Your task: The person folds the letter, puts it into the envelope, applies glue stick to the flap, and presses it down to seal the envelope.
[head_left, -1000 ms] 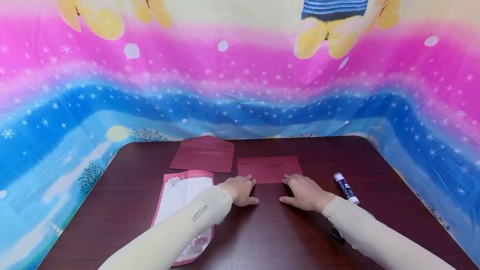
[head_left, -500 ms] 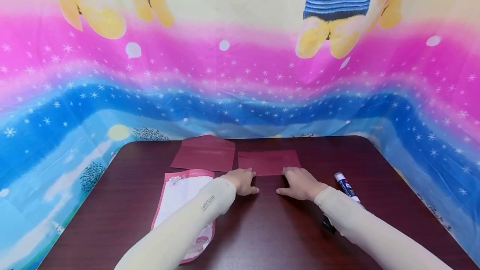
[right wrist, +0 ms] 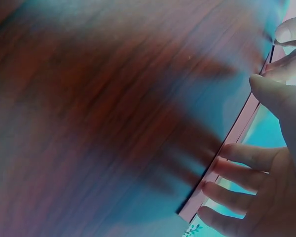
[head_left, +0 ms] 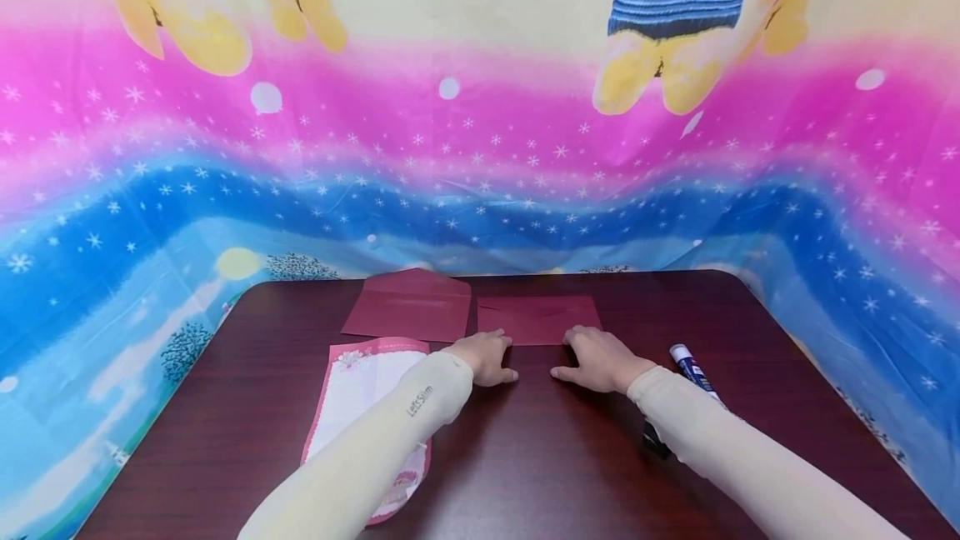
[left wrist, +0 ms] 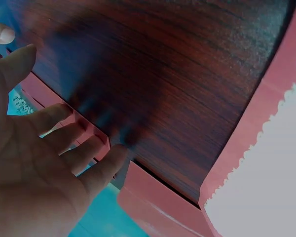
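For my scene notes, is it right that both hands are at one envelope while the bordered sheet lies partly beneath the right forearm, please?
Not quite: the head view shows the bordered sheet partly beneath the left forearm. The rest holds.

We see a dark red-brown surface (head_left: pixel 540 457) with wood grain and rounded far corners. Towards its back we find the left envelope (head_left: pixel 408 317), flap spread to the far edge, and just beside it the right envelope (head_left: pixel 536 319), both red. Nearer us lies a pink-bordered sheet (head_left: pixel 363 390), and well apart, on the right, a glue stick (head_left: pixel 692 367).
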Motion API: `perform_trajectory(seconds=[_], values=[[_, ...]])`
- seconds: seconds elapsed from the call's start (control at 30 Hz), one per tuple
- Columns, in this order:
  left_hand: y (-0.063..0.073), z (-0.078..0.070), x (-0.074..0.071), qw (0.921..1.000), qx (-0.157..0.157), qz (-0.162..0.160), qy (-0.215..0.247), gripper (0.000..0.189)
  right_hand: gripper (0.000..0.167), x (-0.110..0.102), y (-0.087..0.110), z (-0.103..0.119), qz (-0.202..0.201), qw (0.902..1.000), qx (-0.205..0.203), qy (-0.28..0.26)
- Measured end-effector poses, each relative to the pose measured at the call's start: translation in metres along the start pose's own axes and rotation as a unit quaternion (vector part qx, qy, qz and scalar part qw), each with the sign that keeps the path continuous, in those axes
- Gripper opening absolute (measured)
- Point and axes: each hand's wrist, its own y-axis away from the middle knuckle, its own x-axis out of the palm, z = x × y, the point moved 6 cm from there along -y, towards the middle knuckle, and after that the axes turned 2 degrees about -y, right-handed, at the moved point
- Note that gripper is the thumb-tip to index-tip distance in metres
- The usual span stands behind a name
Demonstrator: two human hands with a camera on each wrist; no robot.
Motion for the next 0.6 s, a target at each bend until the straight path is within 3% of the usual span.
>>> perform_trajectory(seconds=[0.3,0.47,0.6], values=[[-0.007,0.005,0.001,0.9993,0.014,-0.025,0.023,0.065,0.06,-0.003,0.001,-0.005,0.012,0.9999,-0.002,-0.012],[-0.007,0.005,-0.001,0.9983,0.024,-0.052,0.015,0.065,0.055,-0.012,0.004,-0.005,-0.012,0.9999,-0.002,-0.006],[0.0,0.003,-0.006,0.996,0.033,-0.083,0.007,0.06,0.052,-0.02,0.009,-0.004,-0.036,0.9992,-0.005,-0.015]])
